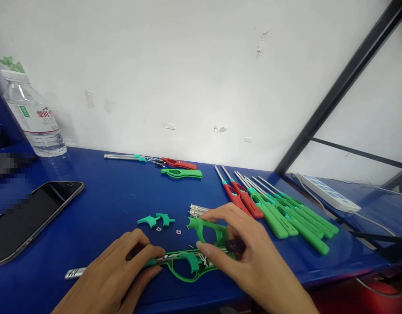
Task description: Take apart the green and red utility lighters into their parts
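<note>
An opened lighter body (184,277), a green half-shell with a teal trigger (192,261), white wires and a metal tube (74,273), lies at the front edge of the table. My left hand (118,270) is closed round its neck, thumb and forefinger pinching where tube meets shell. Over the handle end, my right hand (246,253) curls round a screwdriver (235,246) with a dark handle, partly hidden by the fingers. Its thumb and forefinger are apart, beside another green half-shell (196,223); whether they touch it I cannot tell.
Loose teal triggers (156,220), small clips (178,232) and clear cylinders (197,210) lie behind my hands. Assembled green lighters (302,222) and red lighters (242,198) lie right. Further parts (181,173) are by the wall. A phone (33,218) and water bottle (37,117) are left.
</note>
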The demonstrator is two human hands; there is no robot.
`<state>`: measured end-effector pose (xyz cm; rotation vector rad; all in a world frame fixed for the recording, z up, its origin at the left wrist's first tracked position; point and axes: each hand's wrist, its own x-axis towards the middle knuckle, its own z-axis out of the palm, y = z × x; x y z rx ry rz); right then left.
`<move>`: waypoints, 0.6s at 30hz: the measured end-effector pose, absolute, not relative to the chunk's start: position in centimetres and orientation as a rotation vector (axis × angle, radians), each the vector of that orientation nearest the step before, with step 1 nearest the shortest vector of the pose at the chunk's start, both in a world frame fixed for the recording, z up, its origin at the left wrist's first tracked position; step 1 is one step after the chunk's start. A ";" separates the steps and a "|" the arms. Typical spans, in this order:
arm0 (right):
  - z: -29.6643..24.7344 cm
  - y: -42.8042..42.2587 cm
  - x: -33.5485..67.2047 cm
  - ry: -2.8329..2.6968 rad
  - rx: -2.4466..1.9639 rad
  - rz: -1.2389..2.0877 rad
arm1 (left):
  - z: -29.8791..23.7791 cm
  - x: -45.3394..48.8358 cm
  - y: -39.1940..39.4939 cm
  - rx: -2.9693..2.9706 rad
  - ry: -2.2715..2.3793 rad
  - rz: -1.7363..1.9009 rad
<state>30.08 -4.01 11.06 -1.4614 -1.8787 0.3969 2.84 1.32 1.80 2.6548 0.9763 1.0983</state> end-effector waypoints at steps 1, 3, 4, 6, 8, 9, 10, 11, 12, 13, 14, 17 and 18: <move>11.0 -4.0 30.1 -1.879 -1.466 0.390 | 1.8 2.8 1.3 2.658 0.978 1.098; 11.0 -4.1 30.2 -1.880 -1.467 0.374 | 1.7 2.7 1.3 2.668 0.980 1.080; 11.0 -4.2 30.2 -1.878 -1.467 0.369 | 1.7 2.7 1.2 2.672 0.980 1.077; 11.0 -4.3 30.2 -1.876 -1.459 0.363 | 1.8 2.7 1.2 2.677 0.979 1.074; 11.0 -4.4 30.2 -1.874 -1.457 0.377 | 1.8 2.8 1.2 2.676 0.973 1.084; 11.0 -4.4 30.1 -1.873 -1.458 0.386 | 1.8 2.8 1.2 2.674 0.973 1.087; 11.0 -4.4 30.1 -1.873 -1.460 0.392 | 1.7 2.8 1.2 2.673 0.976 1.082; 11.1 -4.3 30.1 -1.874 -1.461 0.394 | 1.7 2.8 1.2 2.671 0.983 1.080; 11.1 -4.3 30.1 -1.876 -1.463 0.394 | 1.7 2.8 1.2 2.672 0.990 1.079; 11.1 -4.3 30.0 -1.880 -1.462 0.390 | 1.6 2.8 1.2 2.674 0.999 1.071; 11.1 -4.3 30.0 -1.883 -1.461 0.385 | 1.6 2.8 1.1 2.677 1.003 1.068; 11.1 -4.3 30.0 -1.886 -1.459 0.383 | 1.5 2.8 1.1 2.690 1.005 1.063; 11.1 -4.3 30.0 -1.886 -1.458 0.384 | 1.5 2.8 1.1 2.694 1.005 1.060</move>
